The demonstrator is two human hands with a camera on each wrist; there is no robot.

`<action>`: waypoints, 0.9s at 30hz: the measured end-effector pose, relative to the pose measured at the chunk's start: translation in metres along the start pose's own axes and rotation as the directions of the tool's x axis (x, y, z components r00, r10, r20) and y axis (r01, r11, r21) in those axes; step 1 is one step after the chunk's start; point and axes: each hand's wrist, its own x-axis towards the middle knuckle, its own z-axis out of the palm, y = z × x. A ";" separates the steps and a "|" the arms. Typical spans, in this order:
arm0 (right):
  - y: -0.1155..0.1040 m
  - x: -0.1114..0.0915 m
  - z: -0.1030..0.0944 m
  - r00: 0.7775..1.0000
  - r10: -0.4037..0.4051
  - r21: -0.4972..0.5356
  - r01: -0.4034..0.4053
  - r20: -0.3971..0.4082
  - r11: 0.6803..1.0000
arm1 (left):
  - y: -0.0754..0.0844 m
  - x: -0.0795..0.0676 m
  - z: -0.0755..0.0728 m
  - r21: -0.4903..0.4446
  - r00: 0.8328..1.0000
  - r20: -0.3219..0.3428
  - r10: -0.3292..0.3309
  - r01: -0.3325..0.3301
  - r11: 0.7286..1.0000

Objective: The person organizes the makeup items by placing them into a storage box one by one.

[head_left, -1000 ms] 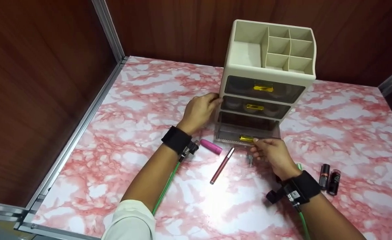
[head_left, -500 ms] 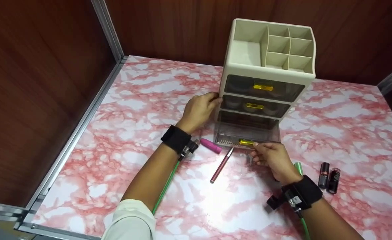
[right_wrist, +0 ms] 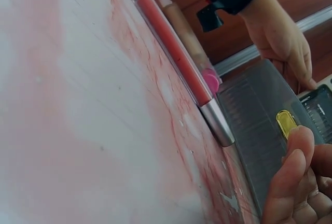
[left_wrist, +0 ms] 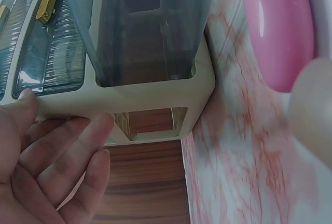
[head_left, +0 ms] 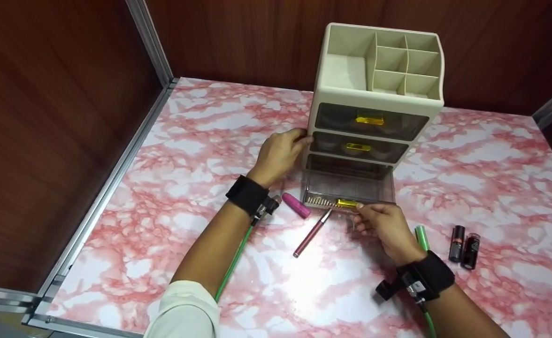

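A cream cosmetic organizer stands at the back, with three smoky see-through drawers. Its bottom drawer is pulled out and looks bare inside. My right hand pinches the right end of that drawer's gold handle between thumb and fingers. My left hand holds the organizer's left side, thumb at the front frame and fingers along the side wall, as the left wrist view shows. Just before the drawer lie a pink tube and a slim red lip gloss tube with a silver end.
Right of my right hand lie a green tube, partly hidden by the wrist, and two black lipsticks. The marbled table has dark wood panels behind it and at its sides.
The bottom drawer has slid further out toward me with my right hand on its handle. The pink tube and lip gloss tube have shifted slightly. My left hand stays on the organizer.
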 end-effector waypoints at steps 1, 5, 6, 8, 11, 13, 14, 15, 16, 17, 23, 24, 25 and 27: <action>0.001 -0.001 0.000 1.000 0.002 -0.002 -0.002 -0.002 1.000 | 0.000 0.000 0.000 -0.001 1.000 0.000 -0.001 0.001 1.000; 0.002 -0.004 0.001 1.000 0.010 -0.009 -0.010 -0.019 1.000 | 0.000 -0.001 0.000 0.010 1.000 0.003 -0.007 0.007 1.000; 0.003 -0.005 0.002 1.000 0.011 -0.012 -0.011 -0.020 1.000 | 0.000 0.000 0.000 0.014 1.000 0.004 -0.008 0.008 1.000; 0.004 -0.007 0.002 1.000 0.013 -0.015 -0.014 -0.020 1.000 | 0.000 0.000 0.000 0.022 1.000 0.006 -0.008 0.008 1.000; 0.005 -0.009 0.002 1.000 0.014 -0.009 -0.014 -0.011 1.000 | 0.001 0.000 0.000 0.030 1.000 0.010 -0.010 0.009 0.999; 0.006 -0.010 0.002 1.000 0.014 0.000 -0.014 -0.007 1.000 | 0.001 0.000 0.000 0.032 1.000 0.015 -0.012 0.012 0.999; 0.007 -0.010 0.002 1.000 0.015 0.006 -0.014 -0.007 1.000 | 0.001 0.000 -0.001 0.031 1.000 0.017 -0.014 0.014 0.999; 0.007 -0.010 0.002 1.000 0.016 0.011 -0.016 -0.008 1.000 | 0.001 0.000 -0.001 0.029 1.000 0.020 -0.016 0.016 0.999; 0.007 -0.010 0.002 1.000 0.017 0.013 -0.017 -0.010 1.000 | 0.001 0.000 -0.001 0.028 1.000 0.022 -0.018 0.018 0.999; 0.007 -0.010 0.002 1.000 0.019 0.014 -0.019 -0.013 1.000 | 0.001 0.000 -0.001 0.026 1.000 0.023 -0.020 0.019 0.999; 0.008 -0.011 0.002 1.000 0.024 0.021 -0.024 -0.016 0.999 | 0.001 0.000 -0.001 0.019 1.000 0.023 -0.016 0.015 1.000; 0.008 -0.011 0.002 1.000 0.026 0.023 -0.026 -0.012 0.999 | 0.001 0.000 -0.001 0.019 1.000 0.023 -0.014 0.014 1.000; 0.008 -0.011 0.002 1.000 0.027 0.024 -0.027 -0.009 0.999 | 0.001 0.000 -0.001 0.020 1.000 0.022 -0.012 0.011 1.000; 0.007 -0.011 0.001 0.999 0.033 0.019 -0.033 -0.005 0.999 | 0.001 0.000 -0.001 0.016 1.000 0.021 -0.006 0.006 1.000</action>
